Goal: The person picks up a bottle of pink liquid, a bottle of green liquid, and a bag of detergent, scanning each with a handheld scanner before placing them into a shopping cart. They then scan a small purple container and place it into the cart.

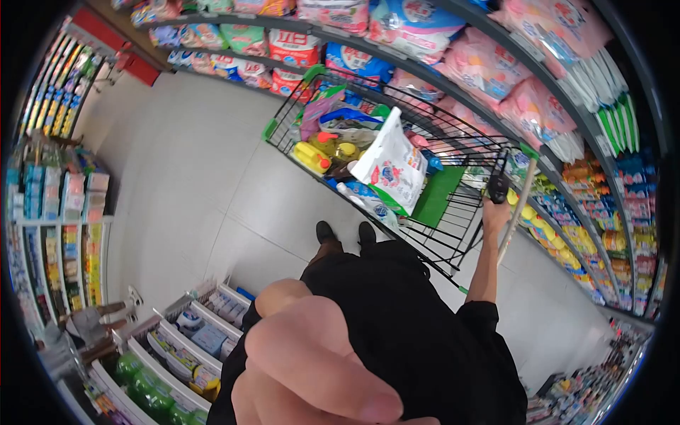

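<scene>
My left hand point(304, 354) looms large and close to the camera, its fingers curled; whatever lies inside them, if anything, is hidden. At the handle end of a black wire shopping cart point(453, 244), my right hand point(497, 212) is closed around a black handheld device point(498, 187). The cart has green corners. A white packaged bag point(392, 166) leans upright inside it. Beside the bag lie a yellow bottle point(312, 157), a blue-and-white pack point(372, 202) and a purple-and-green bag point(322, 113). A green panel point(437, 198) sits near the handle.
Shelves with pink detergent bags point(485, 64) and red-and-white bags point(292, 48) curve along the far side and right. A bin display point(191, 333) with green bottles point(145, 382) stands lower left. Another person point(88, 329) is at the left edge. Grey tiled floor point(184, 156) lies between.
</scene>
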Available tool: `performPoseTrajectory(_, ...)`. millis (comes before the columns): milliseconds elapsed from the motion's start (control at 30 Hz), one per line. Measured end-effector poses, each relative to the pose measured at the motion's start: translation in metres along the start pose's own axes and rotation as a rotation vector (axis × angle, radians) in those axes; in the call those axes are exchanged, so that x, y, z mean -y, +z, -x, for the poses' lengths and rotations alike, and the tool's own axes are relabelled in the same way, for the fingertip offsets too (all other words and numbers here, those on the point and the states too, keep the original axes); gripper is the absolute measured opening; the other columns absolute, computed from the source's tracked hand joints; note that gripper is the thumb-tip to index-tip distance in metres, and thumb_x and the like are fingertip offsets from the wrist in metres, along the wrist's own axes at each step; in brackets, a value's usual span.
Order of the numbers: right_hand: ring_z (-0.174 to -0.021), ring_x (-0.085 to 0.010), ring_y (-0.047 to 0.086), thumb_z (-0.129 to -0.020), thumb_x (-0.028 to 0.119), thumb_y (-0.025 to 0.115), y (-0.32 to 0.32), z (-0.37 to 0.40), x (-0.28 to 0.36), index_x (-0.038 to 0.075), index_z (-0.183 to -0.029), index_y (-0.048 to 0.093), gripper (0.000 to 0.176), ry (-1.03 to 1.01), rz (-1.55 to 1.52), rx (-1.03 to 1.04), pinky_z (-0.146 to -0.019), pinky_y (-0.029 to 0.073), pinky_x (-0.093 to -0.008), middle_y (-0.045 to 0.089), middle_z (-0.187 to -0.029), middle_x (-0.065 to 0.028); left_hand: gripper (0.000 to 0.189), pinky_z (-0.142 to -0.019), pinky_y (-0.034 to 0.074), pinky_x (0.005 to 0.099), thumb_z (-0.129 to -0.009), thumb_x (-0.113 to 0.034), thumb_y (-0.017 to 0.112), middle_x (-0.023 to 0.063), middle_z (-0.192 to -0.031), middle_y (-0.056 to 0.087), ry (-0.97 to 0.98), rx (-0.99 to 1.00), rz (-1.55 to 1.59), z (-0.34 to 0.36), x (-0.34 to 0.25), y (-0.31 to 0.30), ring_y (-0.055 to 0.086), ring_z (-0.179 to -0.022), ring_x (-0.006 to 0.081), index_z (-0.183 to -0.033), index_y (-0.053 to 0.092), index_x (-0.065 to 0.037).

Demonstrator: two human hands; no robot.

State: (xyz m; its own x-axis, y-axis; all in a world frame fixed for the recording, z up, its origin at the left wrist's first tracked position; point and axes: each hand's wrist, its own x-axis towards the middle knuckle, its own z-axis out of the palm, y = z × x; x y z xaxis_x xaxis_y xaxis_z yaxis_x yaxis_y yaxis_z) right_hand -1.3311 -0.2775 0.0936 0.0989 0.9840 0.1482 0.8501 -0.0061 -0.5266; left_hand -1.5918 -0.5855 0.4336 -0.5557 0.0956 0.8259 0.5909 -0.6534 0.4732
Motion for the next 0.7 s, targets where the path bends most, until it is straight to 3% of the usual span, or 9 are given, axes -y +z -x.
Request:
performPoseTrajectory(100,-0.088,-0.0434,0.067,-0.066,0.019,0.069,0.003,-0.001,-0.005,-0.001,-0.094,0.069,0.035,0.026,-0.028,-0.022,-0.080,0.052,-0.0496,0.069,-0.085,-0.0259,0.019,-0.069,0.041,0.0172,-0.075,0.006,0.064,0.0009,-0.063,0.066,0.158,0.121,0.572,0.001,0.027,0.016,0.063,-0.068,0.0053,-0.059,0.063,-0.004)
performPoseTrajectory(167,-0.087,-0.0423,0.068,-0.067,0.024,0.074,0.003,0.000,-0.002,-0.001,-0.093,0.069,0.037,0.048,0.034,-0.048,-0.078,0.052,-0.0479,0.070,-0.086,-0.0247,0.011,-0.070,0.045,0.0190,-0.070,-0.002,0.062,0.0005,-0.059,0.064,-0.025,0.052,0.021,-0.009,0.016,0.043,0.065,-0.071,0.0082,-0.060,0.064,0.000)
performPoseTrajectory(200,-0.090,-0.0438,0.066,-0.068,0.023,0.073,-0.005,0.003,0.010,0.000,-0.094,0.069,0.035,0.065,0.013,-0.030,-0.079,0.052,-0.0493,0.069,-0.088,-0.0258,0.006,-0.071,0.053,0.0215,-0.067,-0.003,0.063,0.0039,-0.061,0.064,0.056,0.414,0.079,-0.021,0.023,0.023,0.067,-0.075,0.0109,-0.063,0.066,0.001)
performPoseTrajectory(233,-0.090,-0.0433,0.066,-0.068,0.022,0.073,-0.009,0.006,0.015,-0.001,-0.094,0.069,0.035,0.058,-0.035,-0.023,-0.079,0.052,-0.0489,0.069,-0.088,-0.0255,0.006,-0.071,0.053,0.0215,-0.067,-0.003,0.063,0.0039,-0.061,0.064,0.054,0.430,0.116,-0.028,0.020,0.021,0.067,-0.075,0.0109,-0.063,0.066,0.001)
performPoseTrajectory(300,-0.089,-0.0445,0.065,-0.068,0.016,0.067,-0.010,0.007,0.017,0.001,-0.096,0.068,0.032,0.070,-0.034,-0.033,-0.080,0.052,-0.0498,0.069,-0.086,-0.0256,0.016,-0.079,0.047,0.0345,-0.076,-0.005,0.062,-0.0088,-0.067,0.059,0.079,0.881,-0.107,-0.039,0.006,0.018,0.059,-0.067,0.0084,-0.063,0.061,-0.015)
performPoseTrajectory(367,-0.089,-0.0445,0.065,-0.068,0.016,0.067,-0.012,0.008,0.020,0.001,-0.095,0.067,0.031,0.088,-0.052,-0.042,-0.081,0.052,-0.0496,0.068,-0.086,-0.0257,0.016,-0.067,0.050,0.0294,-0.071,-0.006,0.063,-0.0034,-0.058,0.059,0.144,0.745,-0.025,-0.025,0.023,0.022,0.060,-0.061,0.0105,-0.056,0.063,-0.012)
performPoseTrajectory(433,-0.088,-0.0445,0.065,-0.068,0.015,0.066,-0.010,0.008,0.020,0.001,-0.095,0.067,0.031,0.101,-0.069,-0.041,-0.081,0.052,-0.0494,0.068,-0.085,-0.0258,0.013,-0.062,0.046,0.0239,-0.076,0.004,0.060,0.0032,-0.068,0.059,1.074,0.615,0.354,-0.029,0.068,0.018,0.056,-0.063,0.0112,-0.071,0.062,-0.009)
performPoseTrajectory(467,-0.089,-0.0447,0.065,-0.067,0.015,0.066,-0.008,0.007,0.016,0.001,-0.095,0.067,0.030,0.073,-0.072,-0.049,-0.081,0.052,-0.0492,0.068,-0.085,-0.0259,0.007,-0.074,0.057,0.0236,-0.071,0.001,0.063,0.0061,-0.064,0.064,0.721,0.956,-0.067,0.003,0.012,-0.039,0.067,-0.077,0.0121,-0.066,0.069,0.000)
performPoseTrajectory(700,-0.090,-0.0448,0.065,-0.067,0.016,0.064,-0.005,0.004,0.012,0.001,-0.095,0.068,0.032,0.044,-0.074,-0.050,-0.082,0.052,-0.0480,0.067,-0.085,-0.0273,0.013,-0.064,0.048,0.0224,-0.076,0.008,0.058,0.0075,-0.072,0.060,0.655,0.893,-0.090,-0.023,0.022,-0.036,0.058,-0.070,0.0121,-0.079,0.061,-0.004)
